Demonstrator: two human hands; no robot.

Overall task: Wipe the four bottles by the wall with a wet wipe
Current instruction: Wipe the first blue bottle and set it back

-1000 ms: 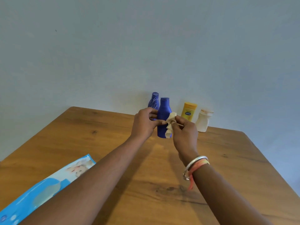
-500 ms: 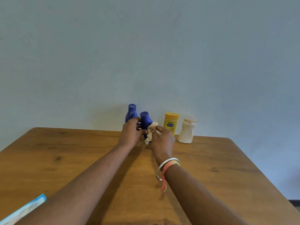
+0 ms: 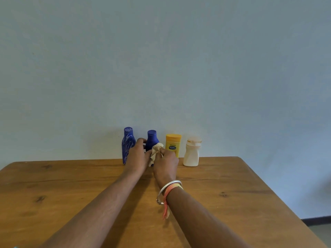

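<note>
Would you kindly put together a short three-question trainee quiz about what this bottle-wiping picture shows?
1. True or false: four bottles stand along the wall.
2. Which hand holds the wet wipe? A) left B) right
3. Fill in: the bottle being wiped is ____ in colour.

Key:
1. True: patterned blue bottle, plain blue bottle, yellow bottle, cream bottle.
2. B: the right hand pinches it; the left hand steadies the bottle.
3. Blue.
</note>
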